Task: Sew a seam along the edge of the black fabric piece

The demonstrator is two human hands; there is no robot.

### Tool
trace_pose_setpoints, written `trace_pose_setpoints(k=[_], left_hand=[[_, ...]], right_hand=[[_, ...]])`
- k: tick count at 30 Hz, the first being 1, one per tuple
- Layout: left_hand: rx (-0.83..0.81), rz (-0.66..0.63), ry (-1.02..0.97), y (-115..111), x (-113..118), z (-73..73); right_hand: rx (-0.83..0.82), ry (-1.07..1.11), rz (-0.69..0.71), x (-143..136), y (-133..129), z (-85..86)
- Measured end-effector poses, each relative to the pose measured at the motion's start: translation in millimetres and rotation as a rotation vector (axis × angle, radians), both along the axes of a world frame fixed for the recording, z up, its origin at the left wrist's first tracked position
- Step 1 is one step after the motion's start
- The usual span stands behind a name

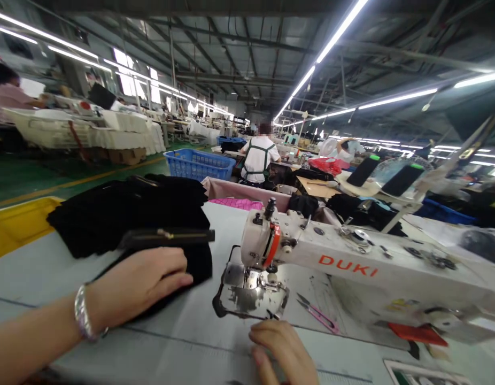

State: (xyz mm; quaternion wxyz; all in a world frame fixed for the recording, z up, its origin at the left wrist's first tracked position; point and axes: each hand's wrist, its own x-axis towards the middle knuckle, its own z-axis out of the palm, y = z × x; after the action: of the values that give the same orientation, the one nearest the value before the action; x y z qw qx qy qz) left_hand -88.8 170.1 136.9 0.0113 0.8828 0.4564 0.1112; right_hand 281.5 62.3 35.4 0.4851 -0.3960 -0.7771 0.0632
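My left hand (145, 280), with a silver bracelet at the wrist, lies over a black cloth piece (199, 266) left of the sewing machine. Its fingers are bent down onto the cloth, and their grip is partly hidden. Just beyond the fingers is a dark strip with a zipper (171, 234). A thick stack of black cloth pieces (131, 206) spreads behind it. In front of the machine's metal needle plate (247, 299), my right hand (285, 350) is loosely curled over the table, fingers and thumb apart, with nothing visible in it. The white sewing machine (352, 267) stands to the right.
Pink thread snips (317, 314) lie on the machine bed. A yellow bin (25, 222) borders the table at left. Behind are a blue basket (199, 163), a pink-lined bin (247, 187) and a seated person (259, 158). Two black thread cones (363, 170) stand at the right.
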Motion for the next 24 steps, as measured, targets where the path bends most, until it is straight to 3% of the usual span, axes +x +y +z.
trace_pose_setpoints(k=[1,4,6,7,10,14,19,22,24], left_hand=[[-0.023,-0.054,-0.024,-10,12,-19.8],[0.019,-0.004,-0.058,-25,33,-80.0],[0.012,0.047,-0.064,-22,38,-106.1],[0.003,0.072,-0.069,-17,40,-112.5],[-0.010,0.163,-0.088,4,44,-108.8],[-0.065,0.171,-0.103,16,54,-82.7],[-0.122,-0.022,-0.177,-28,52,-67.1],[-0.036,-0.052,-0.364,-59,37,-66.6],[0.019,-0.004,-0.403,-74,28,-65.6]], right_hand=[[-0.042,-0.039,0.021,-9,-1,-3.8],[-0.127,-0.195,0.027,-26,-5,-20.9],[-0.152,-0.259,0.027,-34,-9,-33.9],[-0.163,-0.257,0.017,-38,-11,-39.2],[-0.221,-0.189,-0.025,-44,-17,-43.8],[-0.299,-0.111,0.071,-38,-17,-23.7],[-0.435,-0.007,0.064,-22,-16,3.1],[-0.314,0.070,-0.072,-29,-15,10.2],[-0.193,0.116,-0.119,-40,-11,17.5]])
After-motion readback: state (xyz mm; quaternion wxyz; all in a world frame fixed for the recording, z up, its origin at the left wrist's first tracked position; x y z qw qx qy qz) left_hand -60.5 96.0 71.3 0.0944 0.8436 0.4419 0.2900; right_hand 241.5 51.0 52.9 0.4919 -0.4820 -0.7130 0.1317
